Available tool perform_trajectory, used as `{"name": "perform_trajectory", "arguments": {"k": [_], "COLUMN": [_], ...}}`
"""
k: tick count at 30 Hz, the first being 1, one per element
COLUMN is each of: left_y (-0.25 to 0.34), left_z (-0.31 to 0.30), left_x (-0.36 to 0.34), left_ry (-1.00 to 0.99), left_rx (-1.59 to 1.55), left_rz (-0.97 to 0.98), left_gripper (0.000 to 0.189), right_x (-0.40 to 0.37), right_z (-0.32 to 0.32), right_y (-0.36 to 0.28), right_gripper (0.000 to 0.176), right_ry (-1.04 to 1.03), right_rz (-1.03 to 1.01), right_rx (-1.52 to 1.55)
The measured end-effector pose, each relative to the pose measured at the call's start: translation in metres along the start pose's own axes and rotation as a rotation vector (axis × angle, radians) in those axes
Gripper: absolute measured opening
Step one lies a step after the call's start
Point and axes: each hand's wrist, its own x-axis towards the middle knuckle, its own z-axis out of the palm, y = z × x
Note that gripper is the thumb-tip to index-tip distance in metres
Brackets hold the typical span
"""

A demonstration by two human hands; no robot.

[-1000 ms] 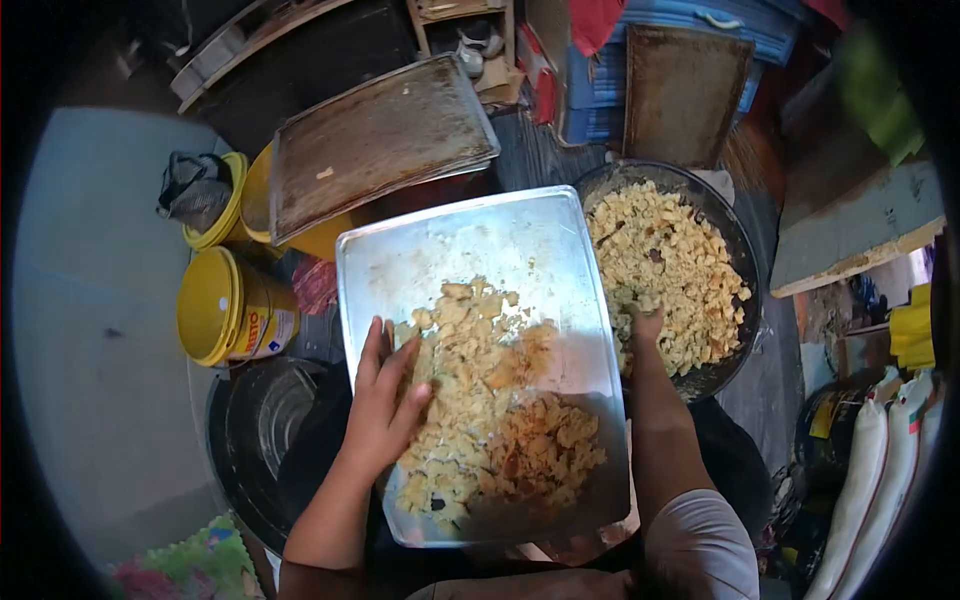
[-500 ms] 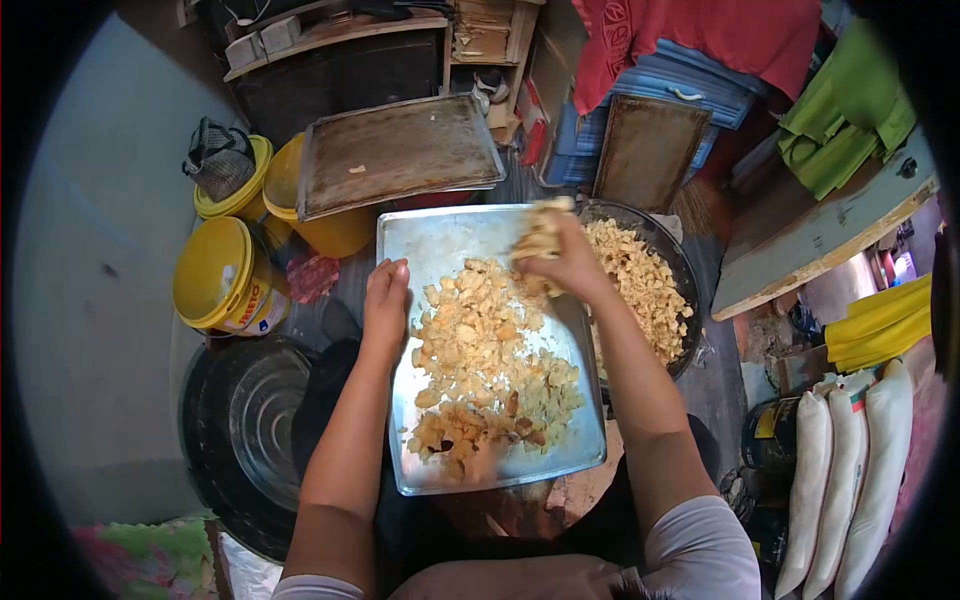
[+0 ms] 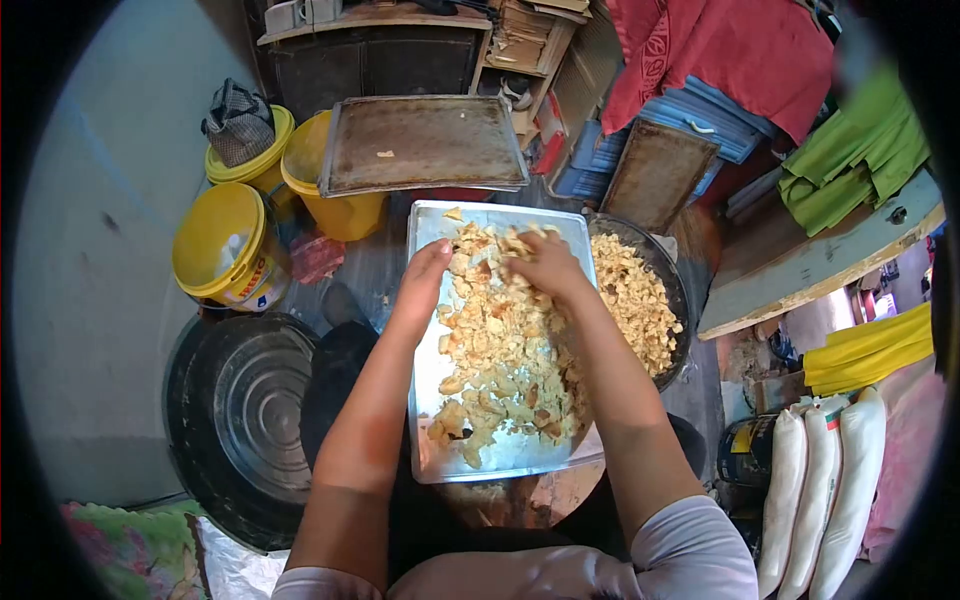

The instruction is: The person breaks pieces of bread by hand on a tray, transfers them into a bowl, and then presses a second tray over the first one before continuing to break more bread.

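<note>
A silver metal baking tray rests over my lap, slightly tilted in view. Torn, pale-golden pieces that look like broken bread cover much of it, some with browned edges. My left hand holds the tray's left rim, fingers near its upper corner. Over the upper part of the pile, my right hand has its fingers apart, touching the pieces; its fingertips are slightly blurred. Right of the tray stands a round dark basin full of similar pieces, partly hidden by the tray and my right forearm.
A large black tub sits at lower left, below yellow buckets. Browned baking trays lie stacked ahead, and another dark tray leans against blue drawers. Filled white bags stand at lower right.
My right hand has come down onto the tray and let go of its handful of bread pieces, which now spread farther up the tray. The view has shifted slightly.
</note>
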Motion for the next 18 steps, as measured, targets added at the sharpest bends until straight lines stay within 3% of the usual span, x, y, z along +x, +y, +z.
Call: {"name": "perform_trajectory", "arguments": {"k": [1,3,7,9,10,12,13,18], "left_y": [-0.003,-0.013,-0.026,-0.004,-0.003,-0.002,-0.004,0.000], "left_z": [-0.001,-0.003,0.003,0.020,0.023,0.025,0.024,0.013], "left_x": [0.000,0.004,0.005,-0.022,-0.030,-0.042,-0.043,-0.046], "left_ry": [0.001,-0.013,-0.025,0.030,0.033,-0.108,-0.174,-0.174], "left_rx": [-0.013,0.079,0.289,0.973,0.972,1.255,1.205,1.307], "left_rz": [-0.002,0.037,0.098,0.254,0.254,0.500,0.568,0.495], "left_gripper": [0.057,0.059,0.061,0.059,0.059,0.059,0.054,0.043], "right_x": [-0.007,-0.026,-0.082,-0.105,-0.119,-0.131,-0.133,-0.093], "right_z": [-0.003,-0.006,0.010,0.027,0.030,0.040,0.043,0.037], "right_y": [0.015,0.037,0.036,0.032,0.021,0.009,0.006,0.006], "right_gripper": [0.071,0.068,0.070,0.071,0.071,0.071,0.072,0.067], "right_ry": [-0.003,0.021,0.069,0.100,0.119,0.086,0.051,0.098], "right_rz": [0.002,-0.065,-0.121,-0.229,-0.252,-0.311,-0.366,-0.450], "right_rx": [-0.012,0.312,0.220,0.068,-0.057,-0.145,-0.229,-0.181]}}
